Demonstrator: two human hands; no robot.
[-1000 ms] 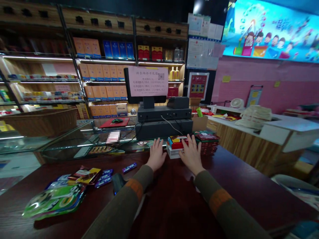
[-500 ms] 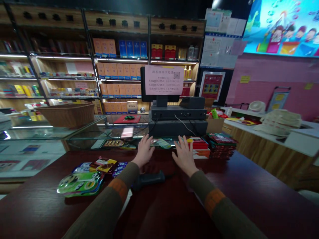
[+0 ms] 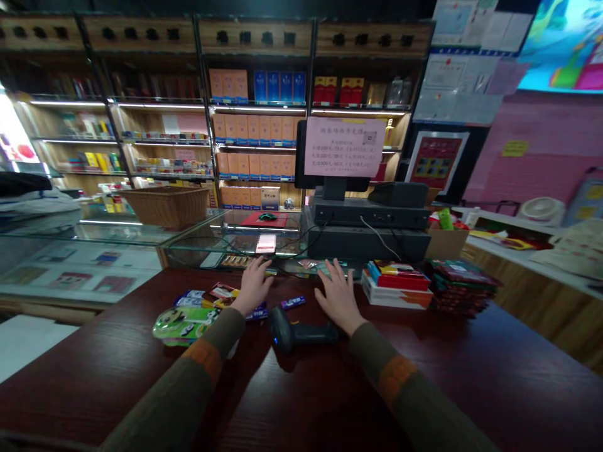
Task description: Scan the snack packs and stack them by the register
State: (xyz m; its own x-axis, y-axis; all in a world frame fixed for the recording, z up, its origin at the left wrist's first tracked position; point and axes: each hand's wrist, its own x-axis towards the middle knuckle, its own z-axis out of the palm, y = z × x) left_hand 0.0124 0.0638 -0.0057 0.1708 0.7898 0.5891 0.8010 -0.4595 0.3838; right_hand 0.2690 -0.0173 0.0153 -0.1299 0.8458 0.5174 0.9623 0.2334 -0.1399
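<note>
My left hand (image 3: 253,287) is open over the dark wooden counter (image 3: 292,402), fingers stretched forward, holding nothing. Beside and partly behind it lie purple-wrapped snack bars (image 3: 293,303), a brown and yellow packet (image 3: 223,292) and a green panda-print package (image 3: 183,324). My right hand (image 3: 338,296), also open with fingers spread, holds nothing. It is between the scanner and the stacked boxes. A black handheld barcode scanner (image 3: 296,334) with a small blue light lies on its side between my forearms. Whether either palm touches the counter, I cannot tell.
To the right stand red and white boxes (image 3: 397,285) and a stack of dark packets (image 3: 461,285). Behind them is a cash register (image 3: 367,229) with a paper sign (image 3: 343,147). A wicker basket (image 3: 169,207) rests on the glass case (image 3: 117,232) at left.
The view has turned left, so shelves and counter goods appear farther right. My left hand has shifted leftward relative to the scanner, uncovering more of it and a purple bar. Both hands stay open.
</note>
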